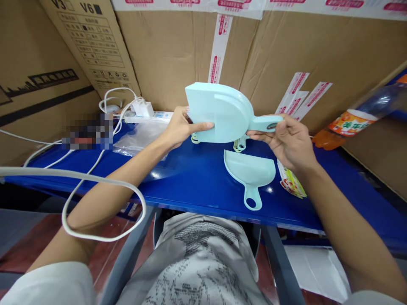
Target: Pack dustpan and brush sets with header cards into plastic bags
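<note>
A light mint-green dustpan (pixel 219 112) is held up above the blue table, its handle pointing right. My left hand (pixel 182 127) pinches its left edge, thumb on the flat face and fingers behind. My right hand (pixel 291 137) grips the handle at the hanging hole. Below it, a second mint-green dustpan (pixel 251 169) lies on the table with its handle toward me. Partly hidden behind the held dustpan are small pale green pieces (pixel 241 144) with round holes.
Cardboard walls (pixel 178 55) enclose the blue table (pixel 193 182). White cables (pixel 104 180) and a power strip (pixel 159 116) are at left, near a clear plastic bag (pixel 140 137). An orange drink bottle (pixel 352 120) leans at right, with a colourful packet (pixel 291 182) nearer.
</note>
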A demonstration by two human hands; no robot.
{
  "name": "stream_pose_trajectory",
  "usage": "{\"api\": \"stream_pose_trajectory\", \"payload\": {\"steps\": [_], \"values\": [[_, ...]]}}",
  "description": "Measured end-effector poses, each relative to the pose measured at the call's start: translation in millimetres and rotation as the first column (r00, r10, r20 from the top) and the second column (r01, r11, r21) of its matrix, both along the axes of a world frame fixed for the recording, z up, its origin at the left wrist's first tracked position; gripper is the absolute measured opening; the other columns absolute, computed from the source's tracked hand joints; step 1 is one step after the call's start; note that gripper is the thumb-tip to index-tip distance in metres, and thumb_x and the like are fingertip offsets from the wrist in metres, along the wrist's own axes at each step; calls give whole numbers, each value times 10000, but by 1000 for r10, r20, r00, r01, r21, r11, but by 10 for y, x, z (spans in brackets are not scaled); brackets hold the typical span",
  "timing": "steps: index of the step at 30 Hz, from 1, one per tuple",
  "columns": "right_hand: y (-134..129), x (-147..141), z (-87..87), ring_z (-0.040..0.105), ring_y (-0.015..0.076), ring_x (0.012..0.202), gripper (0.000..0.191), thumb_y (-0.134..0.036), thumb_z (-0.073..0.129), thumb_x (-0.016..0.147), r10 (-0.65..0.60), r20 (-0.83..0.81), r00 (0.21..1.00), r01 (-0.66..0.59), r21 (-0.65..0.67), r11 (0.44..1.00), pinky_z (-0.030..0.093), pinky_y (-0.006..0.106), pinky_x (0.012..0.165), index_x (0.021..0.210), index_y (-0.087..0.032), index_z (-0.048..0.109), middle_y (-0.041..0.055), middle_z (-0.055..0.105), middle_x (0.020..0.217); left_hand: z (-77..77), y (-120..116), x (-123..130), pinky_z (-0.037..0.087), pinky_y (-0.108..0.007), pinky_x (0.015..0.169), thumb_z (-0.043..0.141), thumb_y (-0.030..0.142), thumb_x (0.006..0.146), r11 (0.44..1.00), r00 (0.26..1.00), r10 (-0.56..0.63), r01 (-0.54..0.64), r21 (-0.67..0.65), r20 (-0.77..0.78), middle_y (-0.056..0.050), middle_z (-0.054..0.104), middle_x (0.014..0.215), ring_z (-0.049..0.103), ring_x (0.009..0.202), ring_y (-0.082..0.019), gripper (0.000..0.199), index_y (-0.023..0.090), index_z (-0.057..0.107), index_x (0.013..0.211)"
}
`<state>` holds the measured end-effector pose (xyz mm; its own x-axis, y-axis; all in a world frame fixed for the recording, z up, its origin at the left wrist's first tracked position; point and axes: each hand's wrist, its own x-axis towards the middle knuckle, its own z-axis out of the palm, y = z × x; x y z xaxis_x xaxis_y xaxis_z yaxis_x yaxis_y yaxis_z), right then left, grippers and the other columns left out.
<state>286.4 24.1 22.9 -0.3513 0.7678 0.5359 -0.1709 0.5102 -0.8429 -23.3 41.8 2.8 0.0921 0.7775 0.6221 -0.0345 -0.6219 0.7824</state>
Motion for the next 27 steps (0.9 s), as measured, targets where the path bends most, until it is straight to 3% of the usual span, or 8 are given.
{"api": "stream_pose_trajectory", "payload": {"steps": [3,5,10,14,18,20,24,27], "values": [[-16,-11,23,834,265,1124,504,-642,888,895,49,22,999,-46,-109,993,696,431,1024,1233,-284,779,66,849,1188,4,34,-40,695,-499,890,1069,528,638,990,994,111,-110,93,-2,-107,846,1001,807,927,-321,527,171,817,934],[-22,-29,23,831,270,1130,531,-663,873,895,61,17,998,-56,-203,978,711,405,969,1240,-273,775,75,843,1189,22,9,-62,680,-492,921,1023,546,725,963,983,168,-150,225,-66,-93,856,966,815,931,-310,428,199,841,897],[-9,-62,-48,777,171,743,525,-664,905,852,14,-14,1000,-18,-340,940,670,278,611,1152,-254,770,25,789,933,50,-112,-57,603,-520,1059,753,579,1026,798,901,232,39,602,-366,-86,874,1167,808,1184,-302,313,306,893,1088],[-31,-61,-69,690,129,627,502,-553,993,790,-54,-30,998,42,-315,948,556,226,480,1116,-272,735,-15,727,846,28,-158,-14,615,-504,1006,669,473,1107,687,872,319,58,725,-372,-96,864,1216,802,1212,-286,288,285,875,1176],[-84,-61,-39,688,157,583,640,-563,996,781,-74,-57,996,51,-331,942,496,242,417,1298,-392,660,-49,714,837,9,-197,4,628,-489,1035,660,382,1121,583,864,371,69,809,-341,-64,851,1269,776,1279,-266,226,311,863,1192],[-89,-65,-40,689,158,588,637,-593,988,781,-61,-58,996,38,-333,942,485,236,415,1296,-376,682,-48,693,786,-11,-206,10,630,-491,1052,650,391,1124,573,855,395,56,818,-335,-44,850,1266,764,1300,-261,224,326,860,1166],[-39,-59,-72,703,139,638,484,-603,995,761,-93,-54,994,76,-263,962,561,240,495,1009,-248,777,-1,722,791,-63,-188,47,603,-497,1110,607,416,1139,571,826,453,20,821,-335,-17,837,1280,721,1346,-247,256,347,853,1126],[18,-27,-84,750,160,685,498,-566,1005,761,-164,-75,984,145,-208,967,668,287,620,1102,-265,801,-7,740,796,-69,-156,80,534,-560,1203,619,518,1115,603,825,499,-112,790,-264,-36,757,1461,641,1430,-283,285,362,822,1238]]}}
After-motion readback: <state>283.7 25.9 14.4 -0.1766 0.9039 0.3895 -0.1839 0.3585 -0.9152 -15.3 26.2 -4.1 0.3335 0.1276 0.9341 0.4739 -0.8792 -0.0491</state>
